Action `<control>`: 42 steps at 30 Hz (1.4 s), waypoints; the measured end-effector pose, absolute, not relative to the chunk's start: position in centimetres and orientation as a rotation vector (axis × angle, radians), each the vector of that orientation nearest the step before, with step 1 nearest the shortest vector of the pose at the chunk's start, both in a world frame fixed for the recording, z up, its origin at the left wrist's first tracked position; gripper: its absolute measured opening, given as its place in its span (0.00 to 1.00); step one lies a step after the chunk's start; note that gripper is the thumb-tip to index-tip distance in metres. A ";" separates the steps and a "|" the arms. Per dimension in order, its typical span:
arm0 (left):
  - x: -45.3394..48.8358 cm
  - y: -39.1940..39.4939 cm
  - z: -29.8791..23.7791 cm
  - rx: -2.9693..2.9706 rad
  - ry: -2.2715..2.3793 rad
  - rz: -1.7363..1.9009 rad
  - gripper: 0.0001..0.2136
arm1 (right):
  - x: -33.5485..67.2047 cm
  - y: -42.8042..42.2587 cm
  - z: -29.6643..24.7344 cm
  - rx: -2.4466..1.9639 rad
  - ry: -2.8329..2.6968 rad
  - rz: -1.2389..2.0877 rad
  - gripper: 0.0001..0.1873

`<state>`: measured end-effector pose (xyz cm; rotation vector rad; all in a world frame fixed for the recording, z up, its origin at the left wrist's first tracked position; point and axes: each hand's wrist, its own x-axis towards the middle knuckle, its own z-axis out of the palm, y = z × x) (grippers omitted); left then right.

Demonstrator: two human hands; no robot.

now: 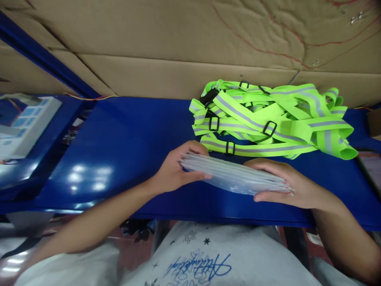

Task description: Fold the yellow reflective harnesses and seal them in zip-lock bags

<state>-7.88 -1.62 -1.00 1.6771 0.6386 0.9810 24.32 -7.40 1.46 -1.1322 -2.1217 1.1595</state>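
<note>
A thin stack of clear plastic bags (232,174) is held edge-up just above the blue table (125,147). My left hand (175,169) pinches its left end, thumb in front and fingers behind. Gripping the right end is my right hand (282,180), its fingers curled over the top edge. Just behind the stack lies a tangled pile of neon-green reflective straps (268,119) with grey stripes and black buckles.
A brown cardboard sheet (178,43) stands along the back of the table. At the far left sits a white and blue box (24,123) on a lower blue shelf. A cardboard corner (375,121) shows at the right edge.
</note>
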 end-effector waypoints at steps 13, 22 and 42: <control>-7.9 -1.5 -1.2 1.526 0.529 0.870 0.17 | 25.0 -7.6 0.7 -1.248 -2.207 1.064 0.38; -7.6 -1.3 -1.8 1.632 0.370 0.911 0.39 | 24.7 -7.7 -0.2 -1.117 -2.035 1.299 0.50; -8.4 -0.6 -1.9 1.573 0.592 0.726 0.32 | 23.2 -7.4 -0.6 -1.310 -1.959 1.078 0.15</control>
